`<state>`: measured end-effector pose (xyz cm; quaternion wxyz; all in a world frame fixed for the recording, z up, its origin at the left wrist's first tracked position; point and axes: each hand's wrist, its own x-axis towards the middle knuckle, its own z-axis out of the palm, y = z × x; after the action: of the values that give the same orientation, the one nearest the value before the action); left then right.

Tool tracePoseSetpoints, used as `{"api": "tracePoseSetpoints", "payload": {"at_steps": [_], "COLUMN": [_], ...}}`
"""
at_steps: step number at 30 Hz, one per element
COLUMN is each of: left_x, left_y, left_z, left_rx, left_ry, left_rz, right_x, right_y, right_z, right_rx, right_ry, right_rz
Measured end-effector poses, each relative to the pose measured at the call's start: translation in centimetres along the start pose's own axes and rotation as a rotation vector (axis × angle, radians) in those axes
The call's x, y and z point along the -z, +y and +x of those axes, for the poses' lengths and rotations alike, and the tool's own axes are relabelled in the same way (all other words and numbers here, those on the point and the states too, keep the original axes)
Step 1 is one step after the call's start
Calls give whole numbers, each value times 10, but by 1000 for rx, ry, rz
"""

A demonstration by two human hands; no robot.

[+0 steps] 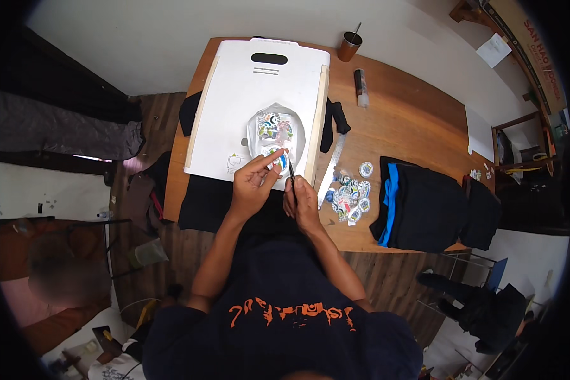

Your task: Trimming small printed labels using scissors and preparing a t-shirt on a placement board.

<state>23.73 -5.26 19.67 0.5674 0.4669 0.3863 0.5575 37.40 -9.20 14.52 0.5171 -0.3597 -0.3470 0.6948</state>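
My left hand (252,185) pinches a small round printed piece (275,161), like a sticker, between thumb and fingers. Close beside it, my right hand (302,201) grips a thin black tool (291,168) whose tip points up toward that piece; its exact kind is too small to tell. Just beyond both hands lies a round white container (302,130) with colourful printed pieces (272,126) inside. It rests on a white plastic board (225,104) that has a dark handle slot at its far end.
Right of my hands, a heap of printed stickers (349,197) lies on the wooden table (418,117) by a ruler (333,166). Folded black clothes (424,206) sit farther right. A brown cup (349,47) and a dark cylinder (361,87) stand or lie behind. A person (54,278) is lower left.
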Motion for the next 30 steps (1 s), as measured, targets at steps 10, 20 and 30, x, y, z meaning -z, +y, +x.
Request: {"api": "tracePoseSetpoints", "payload": {"at_steps": [10,20,30], "left_x": [1,1,1], "left_y": [0,1,0], "left_z": [-1,0,0], "left_rx": [9,-3,15], "left_ry": [-9,-37,-47], "left_rz": [5,-18,-35], "right_x": [1,1,3], "right_y": [1,0,1], "right_z": [0,0,0], "right_rx": [3,19,24], "right_ry": [1,-4,-14], "right_rz": [0,3,21]}}
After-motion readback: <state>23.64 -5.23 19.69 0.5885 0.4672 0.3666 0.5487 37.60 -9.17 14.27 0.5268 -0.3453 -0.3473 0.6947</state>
